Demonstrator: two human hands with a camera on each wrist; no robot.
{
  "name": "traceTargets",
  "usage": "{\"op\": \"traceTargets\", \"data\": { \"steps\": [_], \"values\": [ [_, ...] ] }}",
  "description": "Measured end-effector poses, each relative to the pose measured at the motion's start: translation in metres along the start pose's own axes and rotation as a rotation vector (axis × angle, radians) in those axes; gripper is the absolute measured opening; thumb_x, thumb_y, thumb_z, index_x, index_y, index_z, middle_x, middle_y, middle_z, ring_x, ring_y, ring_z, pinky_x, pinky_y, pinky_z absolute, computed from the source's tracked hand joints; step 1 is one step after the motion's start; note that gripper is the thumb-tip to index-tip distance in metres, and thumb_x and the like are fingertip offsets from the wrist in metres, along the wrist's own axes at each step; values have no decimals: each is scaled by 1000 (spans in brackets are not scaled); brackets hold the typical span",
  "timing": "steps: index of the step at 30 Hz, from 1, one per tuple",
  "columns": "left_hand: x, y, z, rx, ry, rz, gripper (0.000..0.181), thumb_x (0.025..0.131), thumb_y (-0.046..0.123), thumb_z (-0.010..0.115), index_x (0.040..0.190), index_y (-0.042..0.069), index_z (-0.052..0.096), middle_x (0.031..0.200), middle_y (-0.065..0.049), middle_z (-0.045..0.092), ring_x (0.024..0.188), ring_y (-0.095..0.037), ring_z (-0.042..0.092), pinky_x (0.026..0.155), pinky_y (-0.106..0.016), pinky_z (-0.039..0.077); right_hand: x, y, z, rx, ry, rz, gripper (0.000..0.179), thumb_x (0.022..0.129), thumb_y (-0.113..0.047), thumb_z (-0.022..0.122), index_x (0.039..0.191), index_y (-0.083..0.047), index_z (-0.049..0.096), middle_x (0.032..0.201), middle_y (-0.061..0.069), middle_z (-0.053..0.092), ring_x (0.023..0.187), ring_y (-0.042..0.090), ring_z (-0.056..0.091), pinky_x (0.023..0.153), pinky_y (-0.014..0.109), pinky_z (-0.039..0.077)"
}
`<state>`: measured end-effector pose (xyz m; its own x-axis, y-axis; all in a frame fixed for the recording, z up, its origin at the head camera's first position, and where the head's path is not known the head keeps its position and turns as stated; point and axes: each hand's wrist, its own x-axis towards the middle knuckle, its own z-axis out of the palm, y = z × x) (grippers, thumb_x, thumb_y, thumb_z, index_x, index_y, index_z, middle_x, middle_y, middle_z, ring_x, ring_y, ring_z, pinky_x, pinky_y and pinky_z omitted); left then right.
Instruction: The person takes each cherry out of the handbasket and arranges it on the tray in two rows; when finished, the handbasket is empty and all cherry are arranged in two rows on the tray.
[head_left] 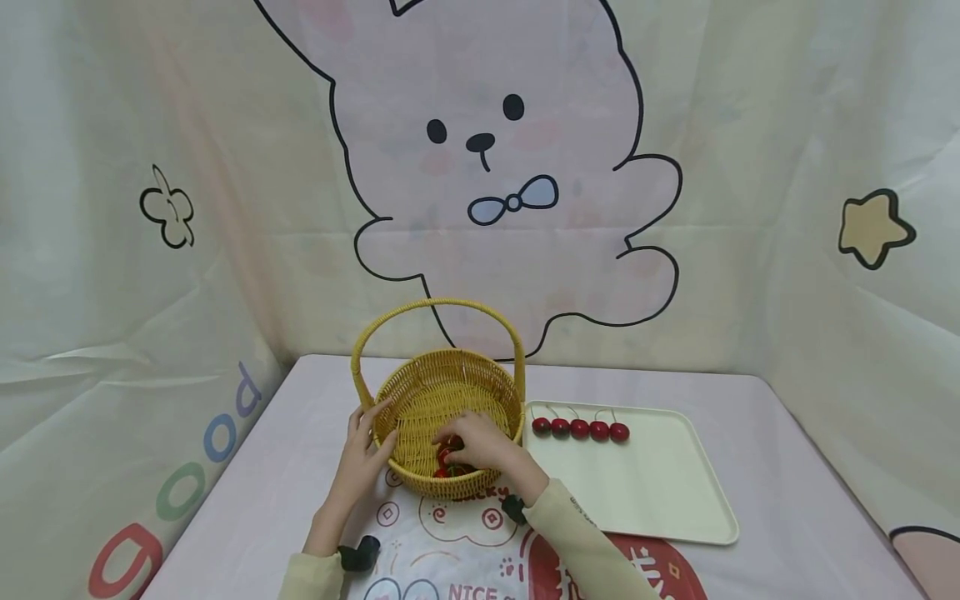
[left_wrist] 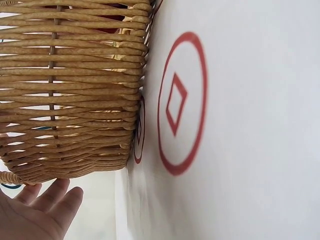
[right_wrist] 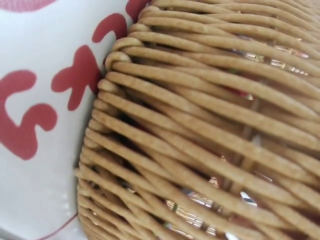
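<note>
A yellow woven basket with a tall arched handle stands on the table, and several dark red cherries lie inside near its front wall. My left hand holds the basket's left rim; in the left wrist view its fingertips are against the outer weave. Reaching over the right side, my right hand is inside the basket, with thumb and forefinger around a cherry. The right wrist view shows only the basket's outer wall, with the hand out of sight.
Right of the basket lies a cream tray, its left edge close to the basket. A row of several stemmed cherries sits along the tray's back left. The printed white tablecloth covers the table, and a decorated curtain hangs behind.
</note>
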<state>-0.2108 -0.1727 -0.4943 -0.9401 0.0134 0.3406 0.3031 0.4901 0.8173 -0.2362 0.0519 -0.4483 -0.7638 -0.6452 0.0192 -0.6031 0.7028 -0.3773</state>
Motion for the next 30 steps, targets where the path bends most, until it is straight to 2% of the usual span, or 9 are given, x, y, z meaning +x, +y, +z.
{"op": "traceTargets", "data": {
  "steps": [4,11,15,23,30],
  "values": [
    [0,-1,0,4,1,-1,52,90,17,60,139,22,41,145,-15,20,128,-45,35,98,-64,33,1,1,1,45,31,-29,29,84,-24,68,113,-19,67,109,-7,66,103,13,57,96,42,38],
    [0,-1,0,-1,4,4,52,90,19,60,138,22,41,144,-15,21,128,-44,35,98,-64,33,2,4,0,195,44,-21,30,85,-18,67,115,-15,66,104,-5,65,91,9,60,79,23,48],
    [0,-1,0,1,4,12,51,90,20,60,138,22,41,144,-15,22,128,-44,35,97,-64,33,1,3,-1,266,63,-26,29,86,-16,67,114,-12,66,103,-1,63,88,11,59,70,17,49],
    [0,-3,0,-1,0,17,51,91,21,59,138,21,41,144,-15,21,128,-45,35,96,-65,33,-1,3,-1,267,102,-23,26,89,-18,62,114,-17,65,111,-1,56,95,12,55,80,23,49],
    [0,-3,0,-2,5,21,51,90,20,60,138,21,42,143,-16,22,127,-45,36,96,-65,34,-1,6,-1,296,125,-45,24,90,-18,61,113,-15,66,113,0,54,98,13,54,83,26,49]
  ]
}}
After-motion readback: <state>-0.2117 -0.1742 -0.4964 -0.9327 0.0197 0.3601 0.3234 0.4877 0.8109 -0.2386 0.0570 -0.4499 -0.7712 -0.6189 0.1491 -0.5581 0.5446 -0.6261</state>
